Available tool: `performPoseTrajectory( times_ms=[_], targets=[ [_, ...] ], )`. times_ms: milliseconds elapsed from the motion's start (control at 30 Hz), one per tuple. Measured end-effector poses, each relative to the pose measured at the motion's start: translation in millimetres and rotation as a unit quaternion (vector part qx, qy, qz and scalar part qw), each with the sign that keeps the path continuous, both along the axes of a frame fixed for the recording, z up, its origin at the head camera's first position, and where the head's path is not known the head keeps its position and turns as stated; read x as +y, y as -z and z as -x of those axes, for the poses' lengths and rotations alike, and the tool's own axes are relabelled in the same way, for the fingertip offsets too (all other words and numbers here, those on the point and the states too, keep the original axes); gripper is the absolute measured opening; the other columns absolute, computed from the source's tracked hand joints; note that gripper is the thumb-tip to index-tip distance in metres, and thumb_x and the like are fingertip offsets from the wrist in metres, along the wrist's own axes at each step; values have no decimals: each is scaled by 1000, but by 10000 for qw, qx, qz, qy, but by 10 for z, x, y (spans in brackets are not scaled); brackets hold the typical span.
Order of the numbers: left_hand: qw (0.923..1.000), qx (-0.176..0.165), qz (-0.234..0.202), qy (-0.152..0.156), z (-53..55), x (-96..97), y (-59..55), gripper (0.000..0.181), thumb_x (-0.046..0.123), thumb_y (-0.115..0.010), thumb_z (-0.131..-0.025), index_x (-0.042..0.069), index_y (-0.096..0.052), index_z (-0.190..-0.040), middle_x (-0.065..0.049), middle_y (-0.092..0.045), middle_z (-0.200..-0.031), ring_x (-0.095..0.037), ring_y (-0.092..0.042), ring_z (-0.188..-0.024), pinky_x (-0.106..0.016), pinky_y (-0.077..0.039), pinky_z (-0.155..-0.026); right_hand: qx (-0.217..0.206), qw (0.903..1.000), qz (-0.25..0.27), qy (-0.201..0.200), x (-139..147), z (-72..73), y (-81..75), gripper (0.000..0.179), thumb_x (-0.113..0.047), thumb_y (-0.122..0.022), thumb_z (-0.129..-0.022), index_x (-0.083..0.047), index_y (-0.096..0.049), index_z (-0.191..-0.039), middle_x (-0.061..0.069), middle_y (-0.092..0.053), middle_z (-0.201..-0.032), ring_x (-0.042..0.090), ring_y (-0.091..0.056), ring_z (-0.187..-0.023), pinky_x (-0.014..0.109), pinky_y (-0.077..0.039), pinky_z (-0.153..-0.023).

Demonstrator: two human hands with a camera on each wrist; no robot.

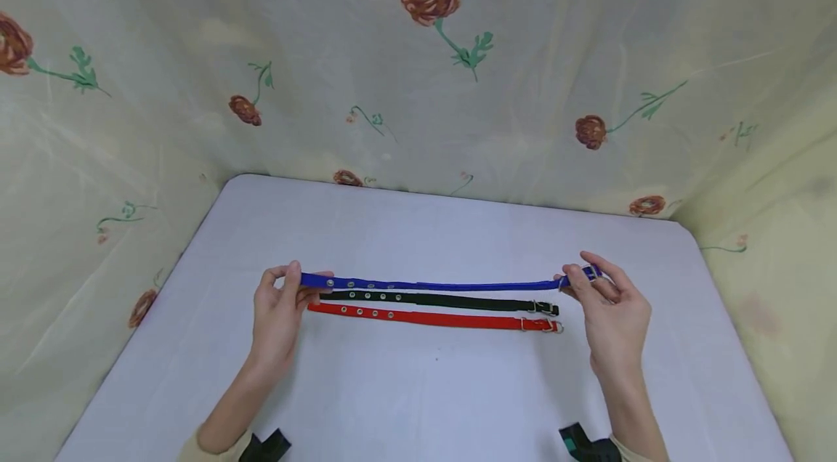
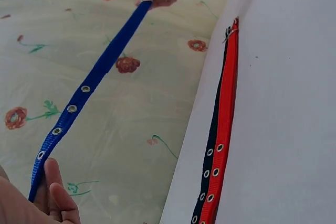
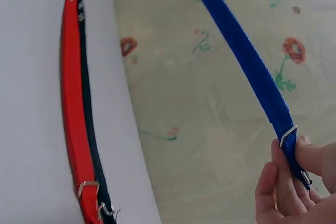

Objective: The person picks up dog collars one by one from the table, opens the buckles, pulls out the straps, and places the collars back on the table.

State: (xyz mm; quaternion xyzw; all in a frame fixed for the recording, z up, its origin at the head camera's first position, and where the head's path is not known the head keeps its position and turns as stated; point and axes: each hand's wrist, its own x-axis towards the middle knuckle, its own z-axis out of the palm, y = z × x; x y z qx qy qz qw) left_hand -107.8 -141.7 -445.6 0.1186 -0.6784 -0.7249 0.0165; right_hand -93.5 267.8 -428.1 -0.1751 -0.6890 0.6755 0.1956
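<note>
A blue collar (image 1: 458,287) with metal eyelets is stretched out straight between the two hands, raised off the table. My left hand (image 1: 277,317) pinches its eyelet end between thumb and fingers. At the other end my right hand (image 1: 611,309) pinches the part beside the metal buckle (image 1: 591,272). Just nearer than the blue strap lies a black collar (image 1: 458,301), and alongside it a red collar (image 1: 445,320). Both lie flat, eyelets to the left and buckles to the right. In the right wrist view a metal loop (image 3: 288,136) shows on the blue collar above the fingertips.
The collars are over a white-covered table (image 1: 425,396). A pale flowered curtain (image 1: 340,33) hangs behind the table and along both sides. Black wrist straps (image 1: 591,447) show at the lower edge of the head view.
</note>
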Motion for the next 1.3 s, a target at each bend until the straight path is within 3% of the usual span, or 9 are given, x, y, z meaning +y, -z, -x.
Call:
performPoseTrajectory(
  times_ms=[67,167,400,533,667,733,933,1200,1300],
  targets=[
    [9999,-66,111,33,49,-5,30,33,34,-47,-116,6,-39,-132,-12,-80,-126,-6,-78,-98,-14,-58,-90,-188,9974,-667,206,20,24,44,39,-23,-84,-96,-9,-73,-130,-17,-80,-86,-1,-78,-76,9,-45,-57],
    [9996,-129,163,164,126,-8,69,34,33,-49,-116,5,-38,-133,-15,-80,-126,-5,-78,-92,-14,-58,-88,-293,9835,-1713,505,46,51,126,38,-32,-85,-95,-11,-74,-125,-30,-73,-82,-9,-74,-73,14,-39,-52],
    [9978,-136,564,311,254,-42,117,30,35,-55,-114,9,-43,-125,2,-83,-91,-9,-76,-84,-16,-57,-81,-134,9510,-2968,854,97,145,293,36,-37,-83,-96,-7,-75,-113,-34,-61,-80,-14,-60,-71,7,-45,-59],
    [9886,4,1447,411,328,-79,158,28,33,-59,-112,9,-48,-119,-4,-82,-82,-20,-72,-77,-19,-48,-63,-273,9430,-3190,902,130,191,338,32,-36,-84,-96,-7,-76,-108,-15,-69,-82,-11,-56,-72,12,-43,-57],
    [9694,302,2390,477,409,-121,208,27,32,-62,-111,7,-53,-113,-14,-82,-84,-30,-64,-72,-23,-28,-48,-757,9409,-3207,778,164,236,373,35,-41,-83,-95,-7,-77,-105,9,-78,-84,-1,-56,-66,22,-39,-51],
    [9599,429,2720,537,459,-139,238,26,31,-63,-111,6,-55,-111,-16,-83,-86,-31,-62,-69,-23,-26,-47,-1108,9393,-3189,612,187,272,400,40,-45,-82,-95,-7,-77,-106,14,-79,-85,4,-55,-62,25,-38,-50],
    [9446,480,3139,837,619,-188,347,24,28,-67,-109,5,-59,-109,-17,-83,-90,-26,-55,-56,-23,-26,-46,-1828,9249,-3334,91,254,402,535,45,-50,-79,-96,-7,-77,-110,11,-74,-78,18,-54,-61,31,-35,-51],
    [9323,343,3442,1062,782,-260,552,24,27,-71,-107,3,-64,-107,-17,-83,-90,-18,-67,-64,-24,-27,-50,-2006,9074,-3672,-398,302,544,699,47,-52,-76,-97,-7,-76,-108,4,-66,-73,20,-51,-61,31,-33,-52],
    [9284,373,3521,1128,822,-275,625,25,28,-71,-106,3,-64,-106,-16,-83,-89,-16,-62,-62,-24,-27,-51,-2039,9017,-3785,-455,314,590,745,47,-51,-77,-97,-6,-76,-109,5,-65,-75,20,-50,-63,31,-33,-54]
  ],
)
